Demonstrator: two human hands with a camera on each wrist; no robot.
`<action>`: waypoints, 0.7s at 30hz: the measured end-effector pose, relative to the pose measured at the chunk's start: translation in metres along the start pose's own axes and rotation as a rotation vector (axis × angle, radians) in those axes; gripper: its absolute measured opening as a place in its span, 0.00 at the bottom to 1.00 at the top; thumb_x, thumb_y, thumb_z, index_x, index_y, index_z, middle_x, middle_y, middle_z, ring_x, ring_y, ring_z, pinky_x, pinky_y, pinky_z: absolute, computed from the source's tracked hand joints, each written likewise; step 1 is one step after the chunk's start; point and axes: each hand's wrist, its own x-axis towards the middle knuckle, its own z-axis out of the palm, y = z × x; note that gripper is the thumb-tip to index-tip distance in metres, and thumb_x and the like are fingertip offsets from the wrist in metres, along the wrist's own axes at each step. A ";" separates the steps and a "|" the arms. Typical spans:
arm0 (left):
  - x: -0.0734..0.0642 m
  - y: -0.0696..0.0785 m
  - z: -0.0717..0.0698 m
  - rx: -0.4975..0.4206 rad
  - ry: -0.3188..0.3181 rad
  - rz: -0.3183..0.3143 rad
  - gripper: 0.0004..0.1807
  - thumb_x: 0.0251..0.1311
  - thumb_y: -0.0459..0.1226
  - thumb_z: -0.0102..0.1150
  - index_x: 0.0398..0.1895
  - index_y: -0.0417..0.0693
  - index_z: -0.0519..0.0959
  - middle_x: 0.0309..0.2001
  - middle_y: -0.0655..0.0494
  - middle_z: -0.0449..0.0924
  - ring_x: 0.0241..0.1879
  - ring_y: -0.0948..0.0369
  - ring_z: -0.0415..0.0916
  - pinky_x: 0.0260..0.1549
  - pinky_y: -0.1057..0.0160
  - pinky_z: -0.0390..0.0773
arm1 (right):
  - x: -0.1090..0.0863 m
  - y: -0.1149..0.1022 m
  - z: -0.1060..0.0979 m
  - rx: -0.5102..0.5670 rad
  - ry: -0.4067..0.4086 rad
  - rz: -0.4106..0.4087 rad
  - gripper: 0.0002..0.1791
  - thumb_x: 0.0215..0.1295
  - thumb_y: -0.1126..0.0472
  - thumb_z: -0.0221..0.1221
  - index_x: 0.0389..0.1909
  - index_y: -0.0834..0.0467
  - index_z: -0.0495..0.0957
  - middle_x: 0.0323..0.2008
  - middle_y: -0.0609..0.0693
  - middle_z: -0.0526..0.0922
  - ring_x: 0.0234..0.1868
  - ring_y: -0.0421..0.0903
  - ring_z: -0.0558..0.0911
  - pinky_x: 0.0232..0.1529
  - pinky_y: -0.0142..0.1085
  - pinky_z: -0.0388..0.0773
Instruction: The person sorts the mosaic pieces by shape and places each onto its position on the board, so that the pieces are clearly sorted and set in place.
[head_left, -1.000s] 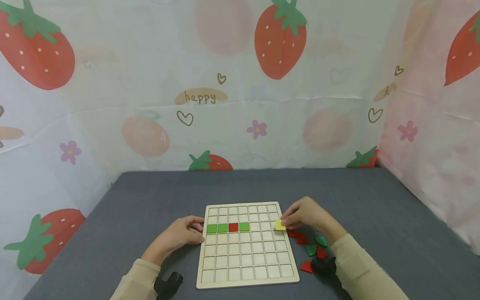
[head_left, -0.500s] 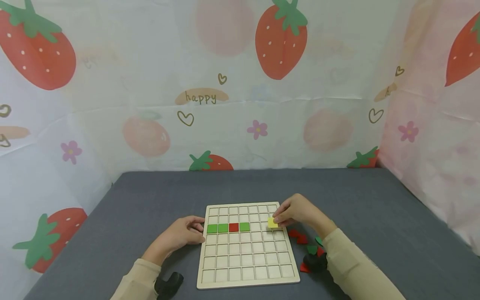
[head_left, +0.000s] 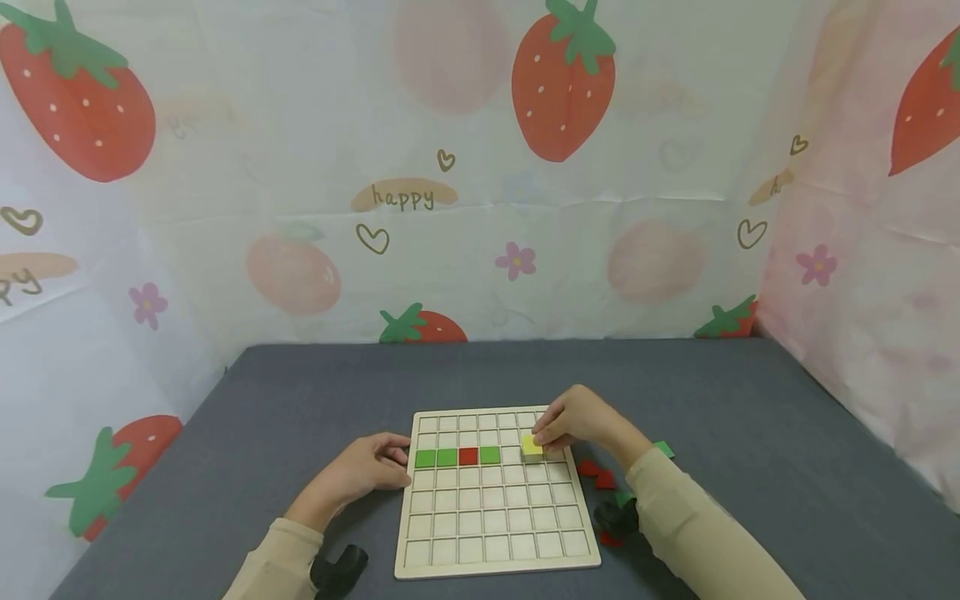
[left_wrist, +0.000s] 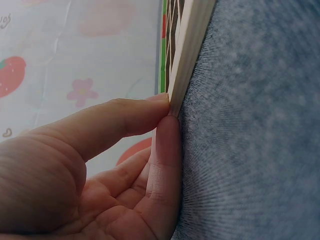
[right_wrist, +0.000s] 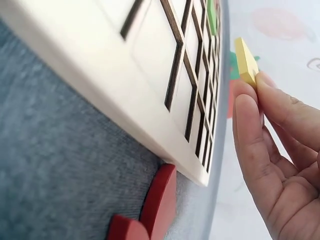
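Note:
My right hand pinches a yellow square tile between thumb and fingertips, above the right part of the wooden grid board. In the right wrist view the yellow tile is tilted and off the board's surface. Third row from the top holds two green tiles, a red tile and another green tile, side by side from the left edge. My left hand rests beside the board, thumb and index fingertips touching its left edge. In the left wrist view the thumb meets the rim.
Red pieces lie on the dark grey cloth right of the board, and a green one shows past the sleeve. Black wrist devices sit under both forearms. Behind stands a strawberry-print curtain.
My right hand has carried the yellow tile leftward from the board's right edge over its squares. The left hand stays at the left edge.

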 end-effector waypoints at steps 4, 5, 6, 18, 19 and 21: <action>0.000 0.000 0.000 0.000 -0.008 0.005 0.35 0.52 0.26 0.66 0.66 0.29 0.67 0.43 0.46 0.74 0.38 0.60 0.75 0.38 0.61 0.80 | 0.003 -0.003 0.002 -0.026 -0.018 0.005 0.05 0.55 0.67 0.70 0.33 0.64 0.88 0.28 0.55 0.89 0.27 0.45 0.88 0.36 0.39 0.85; 0.000 0.000 0.000 -0.002 -0.009 0.008 0.36 0.52 0.25 0.66 0.67 0.29 0.67 0.43 0.46 0.74 0.38 0.60 0.75 0.38 0.60 0.80 | 0.004 -0.003 0.003 -0.033 -0.022 0.005 0.05 0.55 0.67 0.70 0.33 0.64 0.88 0.28 0.55 0.89 0.27 0.45 0.88 0.36 0.39 0.85; 0.000 0.000 0.000 -0.004 -0.011 0.007 0.36 0.53 0.25 0.66 0.67 0.29 0.67 0.43 0.46 0.74 0.38 0.60 0.75 0.38 0.60 0.80 | 0.004 -0.004 0.004 -0.042 -0.025 0.004 0.05 0.56 0.67 0.70 0.33 0.64 0.88 0.28 0.55 0.89 0.27 0.45 0.88 0.36 0.39 0.85; -0.001 0.002 0.000 -0.003 -0.013 0.012 0.35 0.53 0.25 0.66 0.67 0.28 0.67 0.43 0.45 0.74 0.37 0.60 0.75 0.38 0.60 0.81 | 0.015 -0.011 0.016 -0.033 -0.013 0.062 0.03 0.53 0.70 0.71 0.29 0.64 0.88 0.26 0.55 0.88 0.23 0.44 0.87 0.33 0.37 0.85; -0.001 0.002 0.000 -0.003 -0.014 0.011 0.35 0.53 0.25 0.66 0.67 0.28 0.67 0.43 0.45 0.74 0.37 0.60 0.75 0.38 0.60 0.80 | 0.016 -0.012 0.016 -0.031 -0.013 0.065 0.03 0.53 0.70 0.71 0.29 0.64 0.88 0.26 0.55 0.88 0.23 0.44 0.87 0.32 0.37 0.85; -0.001 0.002 -0.001 -0.002 -0.016 0.011 0.35 0.53 0.25 0.66 0.67 0.28 0.67 0.43 0.45 0.74 0.38 0.60 0.75 0.38 0.60 0.80 | 0.017 -0.012 0.018 -0.031 -0.013 0.069 0.03 0.52 0.70 0.71 0.29 0.65 0.88 0.26 0.55 0.88 0.22 0.44 0.86 0.32 0.37 0.85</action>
